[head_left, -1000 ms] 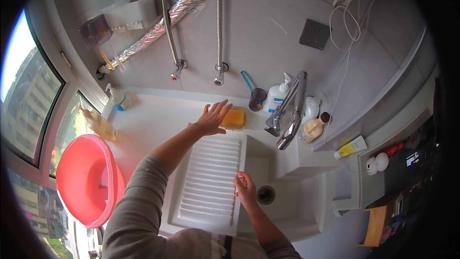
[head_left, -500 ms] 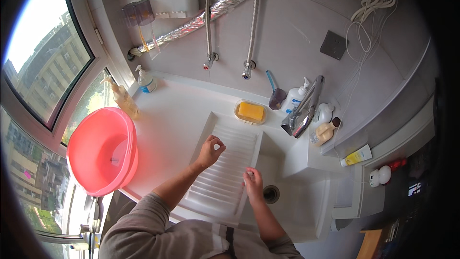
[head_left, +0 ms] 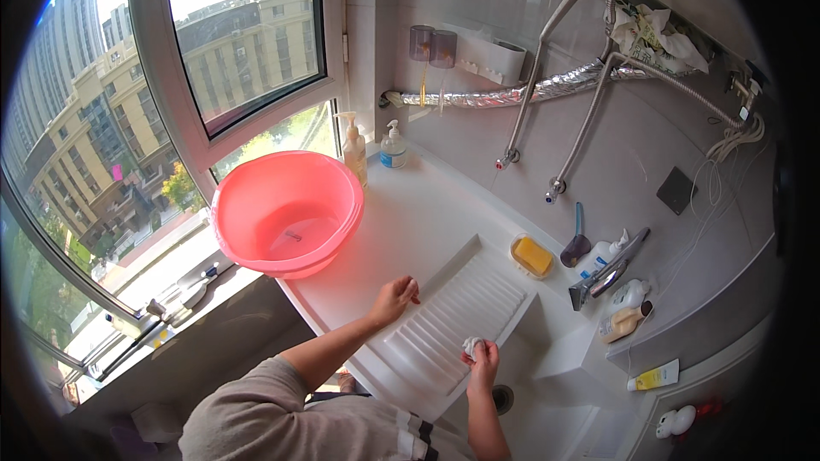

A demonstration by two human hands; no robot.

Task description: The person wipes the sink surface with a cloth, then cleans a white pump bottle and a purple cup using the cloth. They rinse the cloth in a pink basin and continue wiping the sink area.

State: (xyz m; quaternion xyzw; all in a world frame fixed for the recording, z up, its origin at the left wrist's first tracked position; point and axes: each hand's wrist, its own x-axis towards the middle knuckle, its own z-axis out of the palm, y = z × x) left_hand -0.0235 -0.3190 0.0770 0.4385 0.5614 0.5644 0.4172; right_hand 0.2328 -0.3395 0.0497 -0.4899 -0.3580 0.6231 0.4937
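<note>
My left hand [head_left: 396, 300] is closed, its fingers curled over the left edge of the ridged white washboard [head_left: 453, 318]; whatever it may hold is hidden. Between the thumb and fingers of my right hand [head_left: 483, 364] is a small crumpled whitish wad [head_left: 471, 346], too small to tell its material. That hand hovers above the washboard's right side, next to the sink basin [head_left: 534, 363]. A yellow soap bar [head_left: 533, 257] lies in an oval dish beyond the washboard. The chrome faucet [head_left: 608, 271] stands over the basin's far side.
A pink plastic basin [head_left: 286, 213] stands at the counter's left end by the window. Behind it are two pump bottles, one amber [head_left: 354, 152], one clear [head_left: 393, 147]. More bottles, a cup with a blue-handled brush [head_left: 577, 239] and a yellow tube [head_left: 654, 375] line the back and right.
The view has swung left, so the sink and counter sit further right in it. The whitish wad in my right hand now shows; earlier it was not visible. My left hand stays closed.
</note>
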